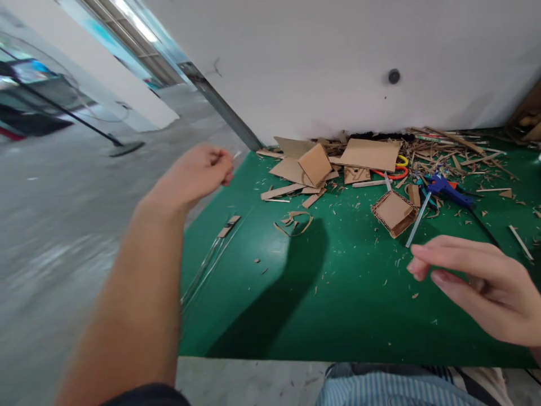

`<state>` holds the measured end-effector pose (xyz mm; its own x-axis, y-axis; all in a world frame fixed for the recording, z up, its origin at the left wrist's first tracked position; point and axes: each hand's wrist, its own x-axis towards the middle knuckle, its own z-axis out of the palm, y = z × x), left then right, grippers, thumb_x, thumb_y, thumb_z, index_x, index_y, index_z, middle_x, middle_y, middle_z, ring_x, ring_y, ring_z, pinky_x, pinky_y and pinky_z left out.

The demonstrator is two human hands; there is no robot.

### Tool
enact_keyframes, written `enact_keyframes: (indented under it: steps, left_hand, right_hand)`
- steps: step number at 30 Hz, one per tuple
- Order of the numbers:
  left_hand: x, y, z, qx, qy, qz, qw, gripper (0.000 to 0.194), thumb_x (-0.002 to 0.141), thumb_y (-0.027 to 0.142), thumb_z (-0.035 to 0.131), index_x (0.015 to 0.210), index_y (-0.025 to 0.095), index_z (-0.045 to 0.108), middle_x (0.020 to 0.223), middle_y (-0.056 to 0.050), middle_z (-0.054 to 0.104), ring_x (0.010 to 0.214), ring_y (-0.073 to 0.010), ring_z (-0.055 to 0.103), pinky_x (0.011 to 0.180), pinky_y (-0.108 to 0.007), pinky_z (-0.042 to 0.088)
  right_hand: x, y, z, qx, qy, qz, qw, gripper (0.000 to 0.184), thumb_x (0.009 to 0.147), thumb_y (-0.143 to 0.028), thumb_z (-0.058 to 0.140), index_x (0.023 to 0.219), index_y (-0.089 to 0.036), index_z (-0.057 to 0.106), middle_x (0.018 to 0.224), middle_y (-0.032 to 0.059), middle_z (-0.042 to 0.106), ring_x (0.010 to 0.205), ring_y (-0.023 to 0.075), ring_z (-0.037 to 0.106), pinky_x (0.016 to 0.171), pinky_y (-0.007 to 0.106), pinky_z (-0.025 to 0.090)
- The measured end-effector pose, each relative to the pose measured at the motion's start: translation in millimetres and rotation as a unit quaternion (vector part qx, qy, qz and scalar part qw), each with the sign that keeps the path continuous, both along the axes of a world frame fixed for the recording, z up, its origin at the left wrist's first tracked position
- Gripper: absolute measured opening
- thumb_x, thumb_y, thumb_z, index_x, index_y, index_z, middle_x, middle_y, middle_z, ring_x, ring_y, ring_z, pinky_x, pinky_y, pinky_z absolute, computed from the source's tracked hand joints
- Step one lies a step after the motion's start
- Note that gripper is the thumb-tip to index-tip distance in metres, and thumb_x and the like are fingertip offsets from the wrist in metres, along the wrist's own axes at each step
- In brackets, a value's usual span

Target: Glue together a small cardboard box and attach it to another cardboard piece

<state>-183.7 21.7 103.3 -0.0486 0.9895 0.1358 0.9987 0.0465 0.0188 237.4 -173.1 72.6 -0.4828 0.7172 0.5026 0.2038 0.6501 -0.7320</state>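
Note:
My left hand (pixel 198 172) is raised over the left edge of the green mat (pixel 296 293). Its fingers are closed in a pinch, and a thin pale sliver seems to stick out of them; I cannot name it. My right hand (pixel 473 282) hovers low over the mat at the lower right, fingers stretched out toward the left with nothing in them. Closest to its fingertips are a thin white rod (pixel 417 221) and a small open cardboard tray (pixel 393 211). A curled cardboard strip (pixel 296 221) lies mid-mat.
Cardboard sheets (pixel 367 153), a folded piece (pixel 315 163) and many offcuts pile up along the white wall. Orange and yellow scissors (pixel 397 169) and a blue glue gun (pixel 448 189) lie among them. Clear film (pixel 207 265) and a short strip (pixel 228 225) sit at the mat's left edge. Grey floor lies beyond.

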Motion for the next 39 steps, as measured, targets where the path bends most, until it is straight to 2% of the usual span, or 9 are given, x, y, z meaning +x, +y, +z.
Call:
enact_keyframes:
  steps: [2,5,9,14,18,22,29,34,39]
  left_hand:
    - [34.2,-10.8,11.2,0.028,-0.258,-0.047,0.965,0.031,0.096,0.021,0.035,0.122,0.008,0.048,0.075,0.004,0.044,0.061,0.0019,0.042,0.066,-0.015,0.039]
    - [91.3,-35.2,17.2,-0.026,-0.385,-0.125,0.914,0.022,0.095,0.020,0.043,0.113,0.012,0.055,0.068,0.005,0.039,0.053,0.0012,0.035,0.057,-0.017,0.032]
    - [151.4,-68.8,5.5,-0.079,-0.369,-0.213,0.901,0.014,0.094,0.023,0.047,0.098,0.017,0.060,0.073,0.001,0.055,0.056,-0.0044,0.046,0.053,-0.021,0.037]
    - [191.5,-104.1,-37.2,-0.129,-0.336,-0.291,0.886,0.015,0.094,0.024,0.046,0.094,0.021,0.061,0.072,0.001,0.063,0.054,-0.0083,0.047,0.051,-0.024,0.036]
    - [202.0,-121.8,-73.4,-0.075,-0.323,-0.331,0.883,0.015,0.097,0.021,0.043,0.096,0.020,0.058,0.082,-0.001,0.069,0.064,-0.0100,0.059,0.059,-0.025,0.044]
    - [198.7,-123.4,-92.3,-0.014,-0.245,-0.364,0.899,0.018,0.099,0.025,0.042,0.106,0.020,0.057,0.094,-0.005,0.072,0.073,-0.0133,0.066,0.063,-0.026,0.047]
    - [185.4,-117.3,-93.7,0.032,-0.208,-0.344,0.915,0.018,0.101,0.026,0.042,0.106,0.018,0.058,0.095,-0.005,0.072,0.070,-0.0129,0.066,0.060,-0.026,0.044]
    - [179.8,-115.0,-90.7,0.029,-0.171,-0.362,0.916,0.028,0.103,0.030,0.035,0.110,0.018,0.060,0.097,-0.006,0.069,0.074,-0.0144,0.067,0.060,-0.026,0.045]
    - [177.1,-112.9,-91.4,0.032,-0.176,-0.351,0.919,0.023,0.102,0.030,0.037,0.106,0.019,0.057,0.096,-0.006,0.070,0.071,-0.0135,0.066,0.057,-0.025,0.042]
  right_hand:
    - [-12.4,10.9,-7.5,-0.053,0.010,-0.015,0.998,0.056,0.092,-0.008,0.052,0.140,-0.038,0.053,0.101,-0.0004,0.072,0.091,0.0101,0.068,0.077,0.022,0.058]
    - [-31.2,31.8,-14.7,-0.163,0.100,-0.076,0.979,0.035,0.094,-0.021,0.055,0.127,-0.028,0.063,0.105,0.0031,0.070,0.088,0.0106,0.068,0.077,0.024,0.060]
    - [-48.6,58.3,-20.1,-0.301,0.223,-0.110,0.921,0.033,0.086,-0.036,0.066,0.115,-0.019,0.063,0.098,0.0055,0.068,0.079,0.0115,0.067,0.063,0.024,0.061]
    - [-52.1,61.2,-43.0,-0.396,0.259,-0.101,0.875,0.033,0.075,-0.040,0.077,0.093,-0.018,0.061,0.081,0.0000,0.063,0.070,0.0106,0.066,0.057,0.024,0.062]
    - [-46.4,52.4,-62.2,-0.417,0.246,-0.114,0.868,0.034,0.073,-0.044,0.078,0.077,-0.018,0.057,0.068,-0.0025,0.060,0.064,0.0096,0.064,0.054,0.022,0.062]
    - [-41.9,52.9,-68.1,-0.430,0.241,-0.128,0.861,0.037,0.073,-0.049,0.077,0.076,-0.016,0.059,0.068,-0.0004,0.063,0.064,0.0100,0.066,0.053,0.021,0.061]
    - [-41.1,57.9,-71.2,-0.454,0.259,-0.166,0.836,0.045,0.064,-0.052,0.083,0.077,-0.015,0.061,0.071,0.0008,0.067,0.059,0.0098,0.066,0.051,0.021,0.060]
    - [-38.4,58.7,-75.2,-0.438,0.268,-0.180,0.839,0.041,0.068,-0.050,0.081,0.078,-0.015,0.062,0.073,0.0013,0.067,0.059,0.0098,0.065,0.050,0.022,0.058]
    - [-38.0,56.5,-74.8,-0.420,0.331,-0.163,0.829,0.036,0.072,-0.045,0.080,0.077,-0.018,0.057,0.073,-0.0006,0.066,0.061,0.0103,0.065,0.048,0.021,0.056]
